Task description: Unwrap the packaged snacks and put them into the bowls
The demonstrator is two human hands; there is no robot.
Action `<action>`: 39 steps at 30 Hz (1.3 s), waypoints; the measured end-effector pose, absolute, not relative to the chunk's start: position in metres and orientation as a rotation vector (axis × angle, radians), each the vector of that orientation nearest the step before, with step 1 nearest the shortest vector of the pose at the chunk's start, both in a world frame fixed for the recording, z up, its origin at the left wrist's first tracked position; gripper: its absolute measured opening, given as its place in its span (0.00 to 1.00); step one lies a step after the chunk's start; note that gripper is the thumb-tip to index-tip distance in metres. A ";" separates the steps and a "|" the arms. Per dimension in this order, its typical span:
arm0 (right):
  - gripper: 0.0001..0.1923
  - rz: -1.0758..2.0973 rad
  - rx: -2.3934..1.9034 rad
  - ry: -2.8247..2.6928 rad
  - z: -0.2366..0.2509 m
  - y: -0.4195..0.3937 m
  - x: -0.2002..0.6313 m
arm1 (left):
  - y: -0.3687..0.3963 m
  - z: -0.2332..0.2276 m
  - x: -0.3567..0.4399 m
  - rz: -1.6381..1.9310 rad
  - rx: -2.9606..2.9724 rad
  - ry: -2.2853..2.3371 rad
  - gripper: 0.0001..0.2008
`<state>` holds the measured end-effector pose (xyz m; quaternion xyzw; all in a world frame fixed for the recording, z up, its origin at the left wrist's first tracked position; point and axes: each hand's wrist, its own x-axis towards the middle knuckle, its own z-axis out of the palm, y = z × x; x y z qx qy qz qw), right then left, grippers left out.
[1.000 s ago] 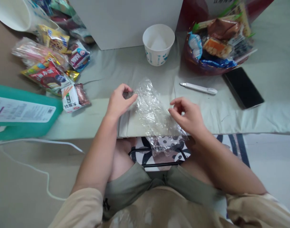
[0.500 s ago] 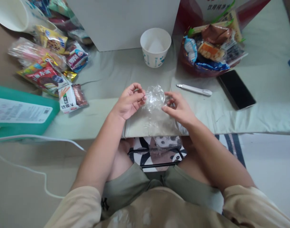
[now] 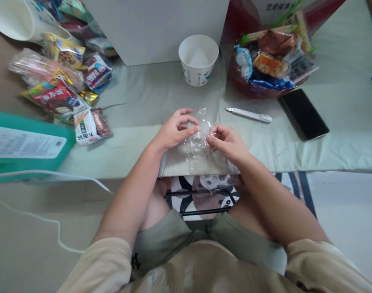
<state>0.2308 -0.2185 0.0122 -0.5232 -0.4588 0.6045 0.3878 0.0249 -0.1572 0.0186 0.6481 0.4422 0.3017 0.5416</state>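
Observation:
A crumpled piece of clear plastic wrap (image 3: pixel 201 140) lies between my hands near the table's front edge. My right hand (image 3: pixel 227 142) pinches its right side between thumb and fingertips. On the other side, my left hand (image 3: pixel 179 130) has its fingers curved and apart, with the thumb and fingertips over the wrap's left edge. Whether they touch it is hard to see. Beyond my hands stands a white paper cup (image 3: pixel 199 75) with blue print, upright. A white utility knife (image 3: pixel 249 115) lies to the right of my right hand.
A dark red bowl (image 3: pixel 237 87) of packaged snacks and a black phone (image 3: pixel 304 115) are at the right. Several snack packets (image 3: pixel 56 99) and a tipped cup (image 3: pixel 18 20) are at the left, near a green container (image 3: pixel 30 140). A large white box (image 3: pixel 161 32) stands behind.
My left hand has moved right and its pinch has loosened. My right hand has closed its fingertips on the wrap, which looks flatter and more drawn out now.

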 end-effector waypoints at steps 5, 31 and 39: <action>0.24 1.524 -1.363 -1.166 0.013 -0.218 0.233 | -0.158 0.026 0.024 0.846 1.507 1.137 0.14; 0.32 1.414 -1.419 -0.909 0.002 -0.217 0.245 | -0.174 0.025 0.055 0.614 0.903 1.136 0.03; 0.22 1.487 -1.337 -0.871 0.008 -0.221 0.240 | -0.172 0.026 0.041 0.448 1.073 1.061 0.05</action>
